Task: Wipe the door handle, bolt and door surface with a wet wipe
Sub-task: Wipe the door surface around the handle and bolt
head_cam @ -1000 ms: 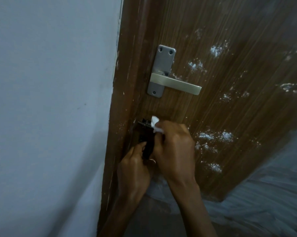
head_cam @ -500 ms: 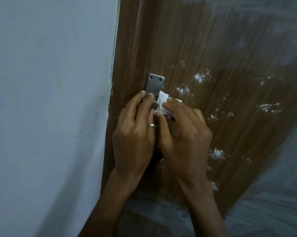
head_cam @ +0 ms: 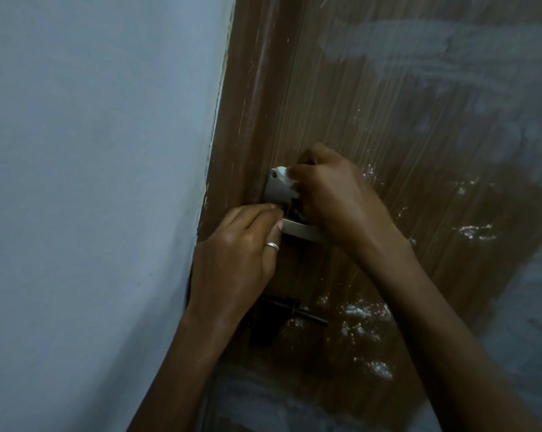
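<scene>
1. Filling the right side: brown wood-grain door (head_cam: 388, 120), flecked with white residue and grey smears.
2. Pale wall (head_cam: 91, 182), left of the door.
3. Right hand (head_cam: 335, 201), fingers curled, pinching the wet wipe (head_cam: 283, 177) against the top plate of the door handle (head_cam: 297, 230).
4. Left hand (head_cam: 235, 257), curled round the silver lever's pivot end.
5. Black bolt (head_cam: 279, 316), on the door below the left hand.
6. Silver ring (head_cam: 272, 245), on a left finger.

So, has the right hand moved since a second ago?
Yes: the right hand, with the wipe, went up from the bolt to the handle plate.
</scene>
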{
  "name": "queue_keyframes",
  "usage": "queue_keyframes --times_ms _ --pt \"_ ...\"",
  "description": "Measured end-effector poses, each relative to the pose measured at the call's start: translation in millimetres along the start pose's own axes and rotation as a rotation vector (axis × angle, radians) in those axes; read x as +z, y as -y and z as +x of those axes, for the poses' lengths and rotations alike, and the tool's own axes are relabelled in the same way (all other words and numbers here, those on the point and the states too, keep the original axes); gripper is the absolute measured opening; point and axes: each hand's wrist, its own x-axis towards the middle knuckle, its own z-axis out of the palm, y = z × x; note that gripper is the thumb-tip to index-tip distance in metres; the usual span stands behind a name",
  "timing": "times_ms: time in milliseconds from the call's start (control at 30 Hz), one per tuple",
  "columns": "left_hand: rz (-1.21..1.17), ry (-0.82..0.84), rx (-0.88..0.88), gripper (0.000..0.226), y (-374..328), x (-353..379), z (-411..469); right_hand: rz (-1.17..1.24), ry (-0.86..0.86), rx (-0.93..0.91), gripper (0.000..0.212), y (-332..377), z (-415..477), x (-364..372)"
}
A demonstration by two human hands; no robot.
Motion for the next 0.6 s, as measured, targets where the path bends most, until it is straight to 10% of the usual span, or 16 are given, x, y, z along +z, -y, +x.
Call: queue_keyframes --times_ms 233,367,600 --pt "-0.040 -0.042 0.009 0.025 3.2 6.6 -2.4 0.127 -0.125 -0.081 0.031 -33.4 -22.9 0.6" --pt "-0.037 -0.064 0.045 0.026 5.4 7.9 -5.6 -0.332 -0.037 -0.269 0.063 -50.4 -17.9 6.2" --pt "-0.032 -0.083 0.071 0.027 7.0 9.5 -7.0 -0.610 0.015 -0.390 0.055 -61.0 -38.4 4.9"
